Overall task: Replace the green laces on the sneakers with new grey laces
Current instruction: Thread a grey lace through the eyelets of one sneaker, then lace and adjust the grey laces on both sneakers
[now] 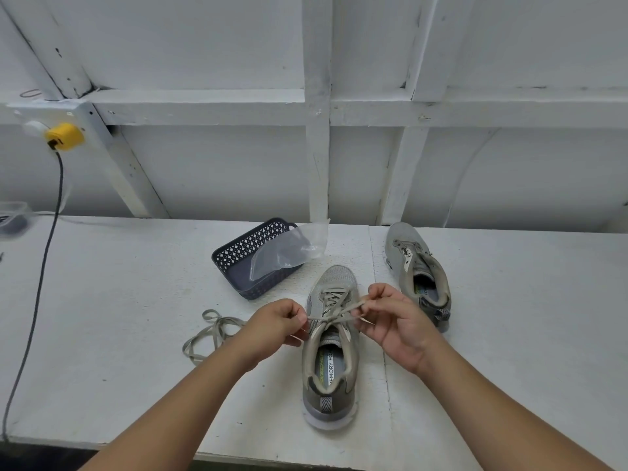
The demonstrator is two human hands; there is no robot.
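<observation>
While the left hand pinches one end of a lace and the right hand pinches the other, both pull it across the top eyelets of the near sneaker, toe pointing away on the white table. A loose lace lies just left. The second sneaker sits unlaced to the right, beyond it; a dark basket holds a clear plastic bag.

Near sneaker: matt knit mesh upper, smooth rubbery sole, flat woven cloth lace. Basket: dark perforated plastic, holding a clear glossy plastic bag. Table: white-painted board, matt, slightly rough; loose lace is flat cloth.
</observation>
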